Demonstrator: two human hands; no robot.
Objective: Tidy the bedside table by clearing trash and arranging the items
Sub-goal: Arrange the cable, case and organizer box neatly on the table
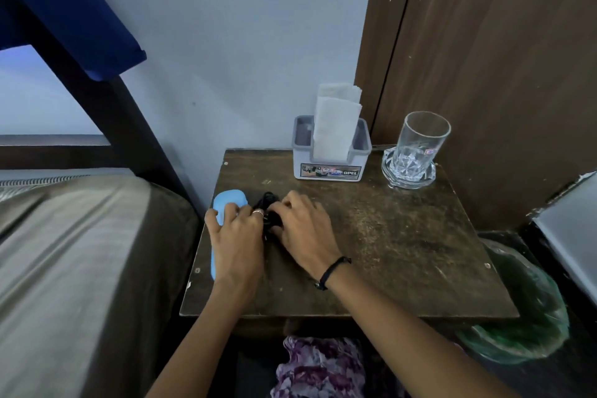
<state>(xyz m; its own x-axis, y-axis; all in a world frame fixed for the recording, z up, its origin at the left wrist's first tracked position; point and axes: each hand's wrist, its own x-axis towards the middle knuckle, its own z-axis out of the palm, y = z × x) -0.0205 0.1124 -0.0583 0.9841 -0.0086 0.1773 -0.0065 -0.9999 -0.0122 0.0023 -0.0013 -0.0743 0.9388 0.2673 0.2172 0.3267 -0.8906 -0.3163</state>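
On the left side of the worn brown bedside table [387,252] lies a light blue case [227,200], partly covered by my left hand [237,242]. Between both hands sits a small black bundle, apparently a cord [268,200]. My left hand's fingertips touch it while the palm rests over the blue case. My right hand [303,229] has its fingers curled round the black bundle from the right. Most of the bundle is hidden under the fingers.
A grey tissue holder [331,168] with white napkins stands at the table's back. A clear glass [416,145] on a glass coaster stands at the back right. A bed [80,252] lies to the left, a green bag [529,317] on the floor to the right.
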